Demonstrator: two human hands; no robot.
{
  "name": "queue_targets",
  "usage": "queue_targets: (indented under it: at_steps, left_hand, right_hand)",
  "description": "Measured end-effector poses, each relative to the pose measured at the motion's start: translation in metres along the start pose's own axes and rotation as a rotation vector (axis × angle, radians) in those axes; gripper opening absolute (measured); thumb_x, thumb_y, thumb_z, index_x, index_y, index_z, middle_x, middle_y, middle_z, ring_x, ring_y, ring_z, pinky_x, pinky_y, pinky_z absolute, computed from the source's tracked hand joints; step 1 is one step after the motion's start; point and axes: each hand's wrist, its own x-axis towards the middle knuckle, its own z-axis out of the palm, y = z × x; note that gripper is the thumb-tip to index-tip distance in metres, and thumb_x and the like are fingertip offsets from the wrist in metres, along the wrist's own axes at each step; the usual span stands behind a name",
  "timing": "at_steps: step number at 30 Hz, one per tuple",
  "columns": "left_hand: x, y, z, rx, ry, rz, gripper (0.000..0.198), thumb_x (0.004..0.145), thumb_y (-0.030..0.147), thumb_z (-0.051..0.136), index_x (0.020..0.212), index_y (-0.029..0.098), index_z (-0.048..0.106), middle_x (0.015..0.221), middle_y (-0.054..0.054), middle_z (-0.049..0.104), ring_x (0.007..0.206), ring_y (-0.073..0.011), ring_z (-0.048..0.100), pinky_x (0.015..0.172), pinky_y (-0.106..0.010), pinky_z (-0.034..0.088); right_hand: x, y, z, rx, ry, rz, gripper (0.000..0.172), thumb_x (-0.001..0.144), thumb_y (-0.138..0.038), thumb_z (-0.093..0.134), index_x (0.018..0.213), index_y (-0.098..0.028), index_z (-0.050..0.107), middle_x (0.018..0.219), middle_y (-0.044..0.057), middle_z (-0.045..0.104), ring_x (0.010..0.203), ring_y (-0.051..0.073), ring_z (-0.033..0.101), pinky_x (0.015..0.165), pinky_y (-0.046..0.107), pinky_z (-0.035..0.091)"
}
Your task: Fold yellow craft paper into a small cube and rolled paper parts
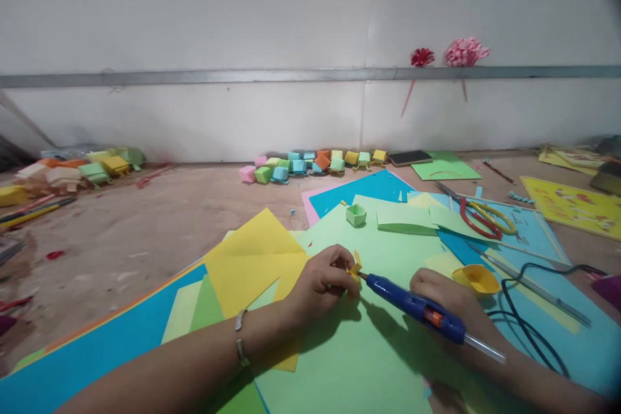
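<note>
My left hand (326, 278) pinches a small yellow paper piece (356, 264) between thumb and fingers. My right hand (444, 294) is closed around a blue hot glue gun (402, 294), its clear glue stick (485, 347) poking out at the back. The gun's nozzle touches or nearly touches the yellow piece; I cannot tell which. Just right of my right hand sits a yellow paper cup shape (478, 279). A small green folded paper box (356, 215) stands beyond my left hand on the light green paper sheets (334, 349).
Red-and-yellow-handled scissors (488, 217), a grey craft knife (538, 288) and a black cord (521, 320) lie at right. Folded paper boxes (298, 167) line the wall, with more paper shapes (92, 168) at left. A phone (410, 158) and yellow sheets (252, 252) lie about.
</note>
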Motion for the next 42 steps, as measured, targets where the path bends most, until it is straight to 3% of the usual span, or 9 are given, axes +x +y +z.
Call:
queue_targets:
  at_steps: [9, 15, 19, 21, 25, 28, 30, 37, 42]
  left_hand:
    - [0.000, 0.004, 0.002, -0.093, 0.005, -0.134, 0.029, 0.069, 0.002, 0.055, 0.059, 0.020, 0.076, 0.080, -0.006, 0.060, 0.070, -0.0158, 0.058, 0.062, -0.032, 0.050]
    - [0.002, 0.005, 0.000, -0.206, 0.070, -0.218, 0.029, 0.065, 0.002, 0.055, 0.058, 0.021, 0.077, 0.082, -0.006, 0.059, 0.070, -0.0153, 0.057, 0.065, -0.034, 0.051]
    - [0.003, 0.008, -0.001, -0.249, 0.097, -0.237, 0.031, 0.066, 0.001, 0.056, 0.061, 0.023, 0.078, 0.080, -0.006, 0.059, 0.074, -0.0169, 0.058, 0.063, -0.034, 0.050]
    - [0.003, 0.009, -0.001, -0.263, 0.108, -0.223, 0.030, 0.069, 0.003, 0.058, 0.068, 0.024, 0.080, 0.080, -0.005, 0.060, 0.073, -0.0166, 0.059, 0.062, -0.033, 0.050]
    - [0.003, 0.011, 0.000, -0.240, 0.159, -0.234, 0.028, 0.076, 0.011, 0.063, 0.096, 0.025, 0.079, 0.078, -0.003, 0.062, 0.069, -0.0144, 0.058, 0.062, -0.031, 0.051]
    - [0.003, 0.011, 0.001, -0.266, 0.181, -0.324, 0.053, 0.076, 0.013, 0.067, 0.127, 0.025, 0.062, 0.079, 0.000, 0.061, 0.068, -0.0122, 0.057, 0.061, -0.026, 0.050]
    - [0.002, 0.011, 0.002, -0.305, 0.193, -0.355, 0.063, 0.075, 0.013, 0.068, 0.134, 0.024, 0.050, 0.079, 0.001, 0.061, 0.069, -0.0118, 0.058, 0.061, -0.024, 0.049]
    - [0.000, 0.020, 0.004, -0.321, 0.151, -0.312, 0.045, 0.074, 0.015, 0.071, 0.112, 0.021, 0.048, 0.073, 0.002, 0.065, 0.064, -0.0122, 0.059, 0.060, -0.023, 0.046]
    - [0.001, 0.021, 0.002, -0.158, 0.131, -0.272, 0.033, 0.072, 0.013, 0.069, 0.101, 0.019, 0.054, 0.073, 0.000, 0.068, 0.065, -0.0134, 0.062, 0.055, -0.021, 0.042]
  right_hand:
    - [0.000, 0.000, -0.002, 0.001, 0.012, -0.024, 0.021, 0.086, -0.019, 0.044, 0.065, -0.021, 0.042, 0.072, 0.001, 0.050, 0.059, 0.013, 0.051, 0.054, 0.024, 0.035]
    - [-0.001, 0.001, 0.001, -0.041, 0.027, 0.011, 0.020, 0.085, -0.018, 0.044, 0.065, -0.020, 0.044, 0.073, 0.001, 0.051, 0.061, 0.013, 0.053, 0.055, 0.025, 0.036]
    - [-0.001, 0.003, -0.004, 0.018, 0.105, 0.018, 0.023, 0.088, -0.028, 0.049, 0.067, -0.020, 0.051, 0.071, 0.001, 0.054, 0.060, 0.014, 0.054, 0.055, 0.026, 0.039]
    - [0.000, 0.001, -0.010, 0.068, 0.164, 0.087, 0.024, 0.089, -0.036, 0.053, 0.069, -0.021, 0.054, 0.067, 0.000, 0.057, 0.058, 0.014, 0.055, 0.054, 0.026, 0.042]
    - [0.011, -0.013, -0.021, 0.219, 0.177, 0.410, 0.022, 0.077, -0.042, 0.069, 0.079, -0.022, 0.061, 0.073, 0.000, 0.067, 0.059, 0.016, 0.062, 0.054, 0.026, 0.049]
    - [0.025, -0.027, -0.019, 0.312, 0.125, 0.425, 0.029, 0.070, -0.038, 0.075, 0.091, -0.022, 0.064, 0.084, 0.002, 0.070, 0.063, 0.017, 0.065, 0.058, 0.028, 0.053]
    - [0.035, -0.035, -0.010, 0.410, 0.076, 0.386, 0.034, 0.069, -0.034, 0.074, 0.097, -0.021, 0.062, 0.091, 0.004, 0.070, 0.063, 0.017, 0.066, 0.058, 0.030, 0.055]
    - [0.051, -0.039, 0.019, 0.607, 0.091, 0.335, 0.046, 0.067, -0.038, 0.076, 0.104, -0.020, 0.057, 0.104, 0.010, 0.069, 0.078, 0.024, 0.070, 0.070, 0.040, 0.059]
    - [0.052, -0.044, 0.009, 0.626, 0.091, 0.298, 0.028, 0.074, -0.040, 0.066, 0.090, -0.021, 0.054, 0.093, 0.007, 0.067, 0.077, 0.021, 0.067, 0.074, 0.039, 0.057]
